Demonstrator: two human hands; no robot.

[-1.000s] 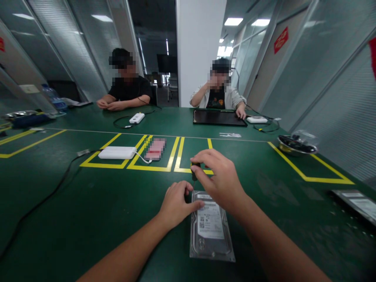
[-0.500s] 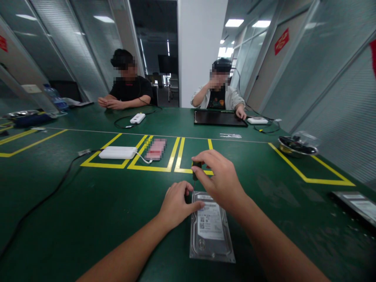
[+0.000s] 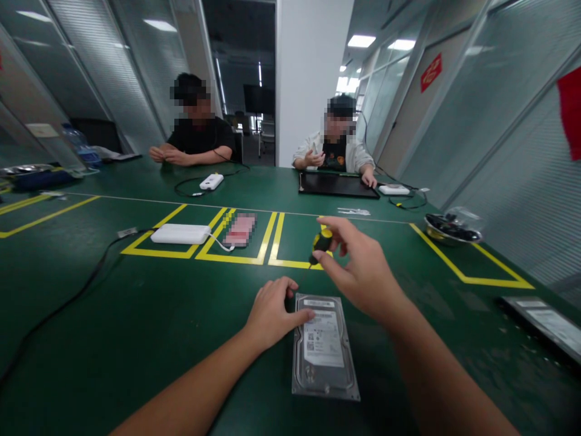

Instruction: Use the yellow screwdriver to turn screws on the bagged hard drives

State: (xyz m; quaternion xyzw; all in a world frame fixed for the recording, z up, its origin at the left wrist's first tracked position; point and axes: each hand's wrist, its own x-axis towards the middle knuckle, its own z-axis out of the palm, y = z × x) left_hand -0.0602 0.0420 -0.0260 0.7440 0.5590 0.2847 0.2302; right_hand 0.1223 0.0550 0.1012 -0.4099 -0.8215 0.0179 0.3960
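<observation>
A silver hard drive (image 3: 325, 357) with a white label lies flat on the green table. At its far left corner, my left hand (image 3: 272, 315) grips it, thumb over the label and curled fingers at the edge. Above the drive's far end, my right hand (image 3: 363, 266) pinches a small screwdriver (image 3: 321, 243) by its black and yellow handle. The screwdriver leans, its thin shaft pointing down and left; the shaft is blurred, but its tip appears to be off the drive.
Ahead are a white power bank (image 3: 180, 234) cabled to a pink phone (image 3: 240, 230), and yellow tape outlines. A bowl of dark items (image 3: 451, 229) and another hard drive (image 3: 544, 324) are on the right. Two people sit across, one touching a black panel (image 3: 338, 184).
My right hand has lifted the screwdriver up and right, away from the drive's corner, and tilted it. My left hand stays on the drive. The person opposite has lowered a hand.
</observation>
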